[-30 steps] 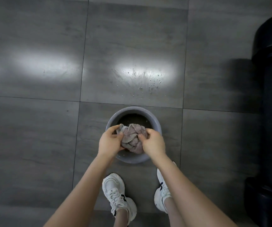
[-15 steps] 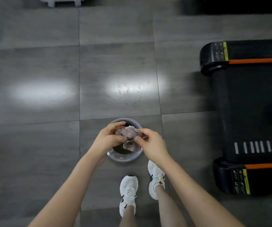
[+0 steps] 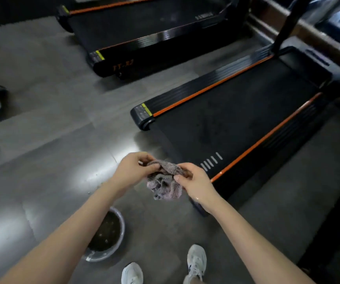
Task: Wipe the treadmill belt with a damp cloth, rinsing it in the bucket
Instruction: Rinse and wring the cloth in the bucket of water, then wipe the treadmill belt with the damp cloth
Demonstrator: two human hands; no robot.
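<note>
Cloth (image 3: 165,184), raised off part-hidden bucket (image 3: 105,256), pinched in left hand (image 3: 131,171) and right hand (image 3: 198,182)

Crumpled grey cloth (image 3: 165,187) held up near black treadmill belt (image 3: 236,119); round bucket (image 3: 100,257) holds dark water.

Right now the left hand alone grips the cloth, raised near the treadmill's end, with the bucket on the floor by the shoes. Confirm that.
Not alone: the head view shows the left hand and the right hand both pinching the cloth. The rest holds: raised near the treadmill's end, bucket on the floor by the shoes.
</note>
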